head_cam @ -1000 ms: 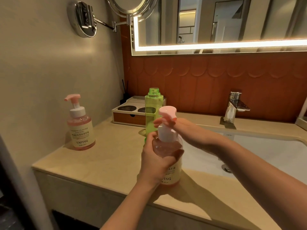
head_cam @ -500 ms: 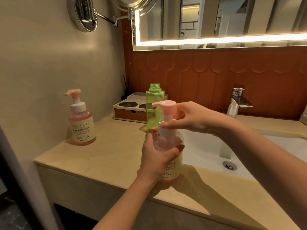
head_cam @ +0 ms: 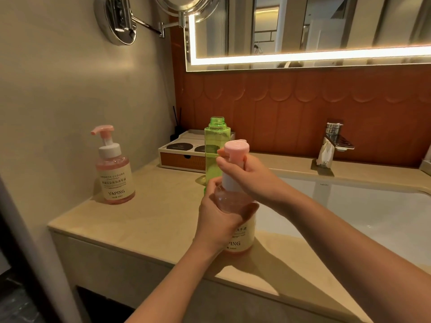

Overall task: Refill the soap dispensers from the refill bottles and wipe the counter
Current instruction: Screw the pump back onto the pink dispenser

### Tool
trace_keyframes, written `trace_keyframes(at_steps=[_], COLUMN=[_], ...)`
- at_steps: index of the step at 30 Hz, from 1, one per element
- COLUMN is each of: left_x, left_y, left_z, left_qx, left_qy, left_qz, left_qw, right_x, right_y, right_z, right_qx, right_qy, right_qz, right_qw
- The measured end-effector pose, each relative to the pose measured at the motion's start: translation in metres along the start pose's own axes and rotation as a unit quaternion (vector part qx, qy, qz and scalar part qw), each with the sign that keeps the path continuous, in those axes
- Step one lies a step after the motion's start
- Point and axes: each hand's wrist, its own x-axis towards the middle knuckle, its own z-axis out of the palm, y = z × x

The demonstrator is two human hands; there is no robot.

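Observation:
A pink soap dispenser (head_cam: 242, 238) stands near the front edge of the beige counter (head_cam: 151, 220). My left hand (head_cam: 219, 220) is wrapped around its clear body. My right hand (head_cam: 251, 178) grips the white collar under its pink pump head (head_cam: 236, 148). Just behind it stands a green refill bottle (head_cam: 215, 148), upright with its cap off and its neck bare. A second pink dispenser (head_cam: 115, 169), labelled YAPING, sits at the left by the wall.
A white sink basin (head_cam: 363, 213) lies to the right, with a chrome faucet (head_cam: 332, 143) behind it. A small drawer box (head_cam: 182, 157) stands at the back. A lit mirror (head_cam: 303, 29) and a swing-arm mirror (head_cam: 149, 22) hang on the wall.
My right hand has slid from the pump nozzle down to the collar, and the pump head has turned. My left hand stays on the bottle.

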Motion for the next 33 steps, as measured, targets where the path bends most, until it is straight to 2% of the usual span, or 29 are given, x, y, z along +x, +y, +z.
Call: trace_keyframes(at_steps=[4,7,12,18,22,27,33], left_x=[-0.001,-0.001,-0.002,-0.003,-0.002,0.000,-0.001], left_y=[0.002,0.003,0.004,0.002,0.002,0.001,-0.001], left_z=[0.000,0.000,0.001,0.001,0.001,0.000,0.000], left_qx=[0.012,0.020,0.023,0.024,0.019,0.023,0.011], left_qy=[-0.005,-0.003,-0.005,-0.003,-0.001,-0.003,-0.010], left_qz=[0.003,0.011,0.017,0.006,-0.008,-0.013,-0.004], left_qw=[1.000,1.000,1.000,1.000,1.000,1.000,1.000], right_x=[-0.011,-0.020,-0.022,-0.005,0.005,0.006,-0.007], right_y=[0.005,0.006,-0.004,-0.009,-0.010,-0.007,0.005], right_z=[-0.013,-0.022,-0.030,-0.028,-0.016,-0.006,0.000], right_qx=[0.000,-0.012,-0.110,-0.164,-0.113,-0.055,0.026], right_qy=[-0.052,-0.062,-0.014,0.051,0.014,0.039,0.027], right_qz=[0.033,0.036,-0.042,-0.012,0.010,-0.002,0.012], right_qw=[0.998,0.997,0.993,0.985,0.993,0.998,0.999])
